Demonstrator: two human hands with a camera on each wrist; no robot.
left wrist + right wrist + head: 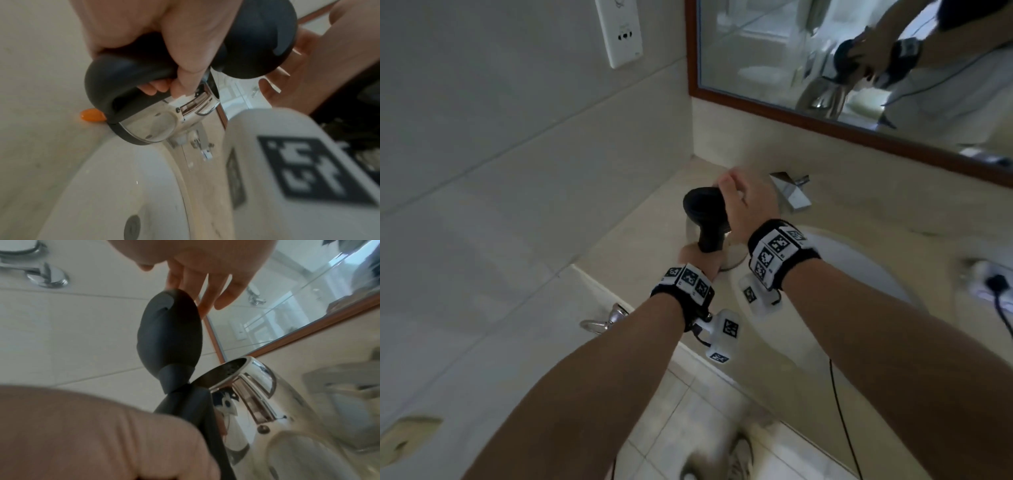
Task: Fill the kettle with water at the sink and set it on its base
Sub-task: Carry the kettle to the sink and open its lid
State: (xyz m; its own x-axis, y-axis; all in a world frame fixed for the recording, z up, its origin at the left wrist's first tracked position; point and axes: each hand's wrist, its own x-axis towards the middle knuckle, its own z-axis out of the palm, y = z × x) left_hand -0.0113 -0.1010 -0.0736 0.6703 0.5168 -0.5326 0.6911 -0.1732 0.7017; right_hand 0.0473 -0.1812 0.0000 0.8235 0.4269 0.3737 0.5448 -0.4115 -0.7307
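Polished steel kettle [732, 255] with black handle [123, 71] and raised black round lid [170, 331], held above the beige counter [654, 212] beside the white basin [859, 270]. Left hand [700, 260] grips the handle; right hand [748, 202], fingers straight, touches the lid. Chrome tap [792, 192] behind.

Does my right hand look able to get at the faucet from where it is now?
Probably yes. The right hand is open beside the raised kettle lid, holding nothing, and the faucet sits just beyond it with nothing visible between them.
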